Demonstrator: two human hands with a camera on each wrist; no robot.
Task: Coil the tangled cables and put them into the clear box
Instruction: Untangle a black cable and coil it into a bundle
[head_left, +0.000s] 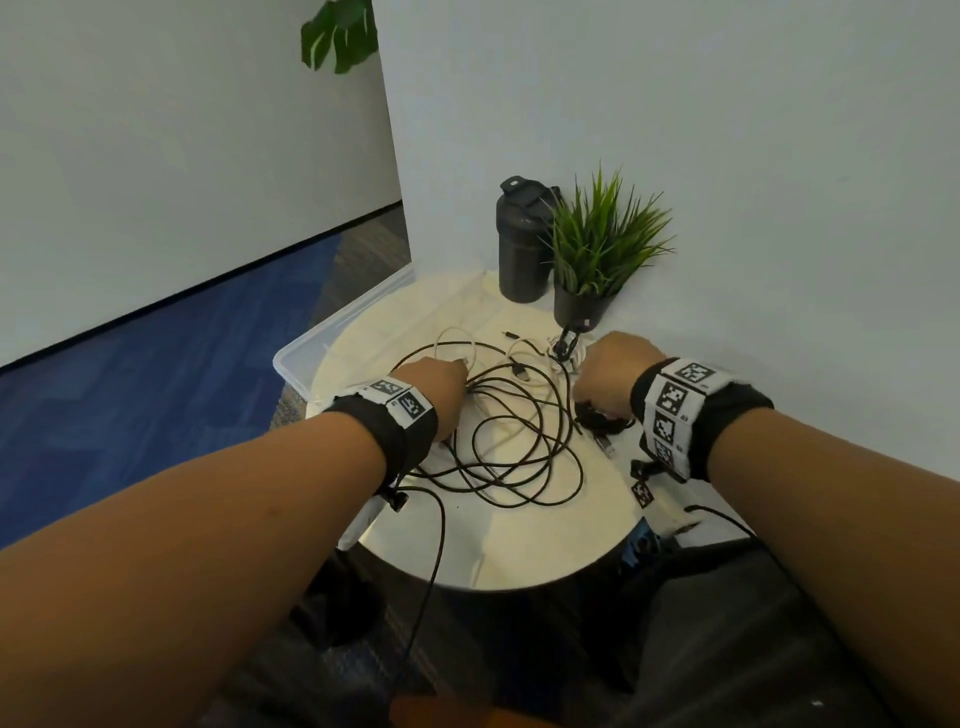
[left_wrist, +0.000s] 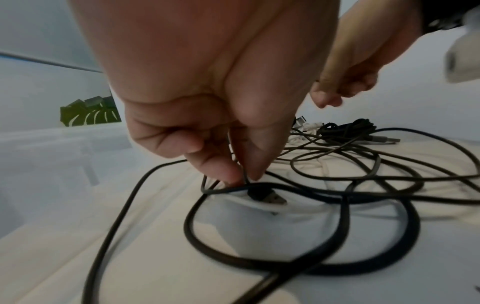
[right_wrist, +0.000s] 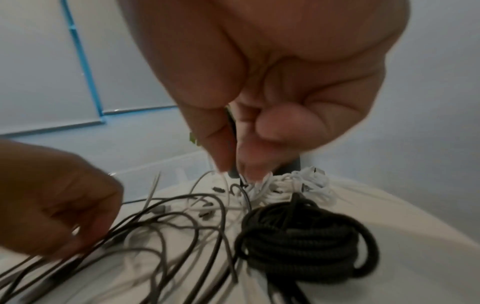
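From the head view, a round white table (head_left: 519, 545) carries a sprawl of loose black cable (head_left: 519, 457) across its middle, with thinner white cable (head_left: 524, 345) toward the far edge. The clear box (head_left: 332, 338) sits against the table's far-left edge, partly under it as seen from here, and no cable shows in it. A dark bottle (head_left: 522, 244) and a potted grass plant (head_left: 597, 249) stand at the far edge by the wall. The left hand (head_left: 434, 384) is down on the left part of the tangle; the right hand (head_left: 613, 374) is down near the far-right edge, close to the pot.

In the left wrist view, the left hand (left_wrist: 207, 102) has thumb and forefinger pinched together on a thin black strand just above a black USB plug (left_wrist: 267, 197), which lies on the table among the loops.

In the right wrist view, the right hand (right_wrist: 259, 102) has its fingertips (right_wrist: 223, 162) closed on a thin dark lead at the white bundle (right_wrist: 291, 185); which cable that lead belongs to I cannot tell. A braided black coil (right_wrist: 298, 232), already wound, lies just in front of the white bundle, on the table and not yet boxed.

My judgement: this is the untangling stage, finding an end. The next move calls for drawing the plug end free of the crossing loops without tightening them, then winding it
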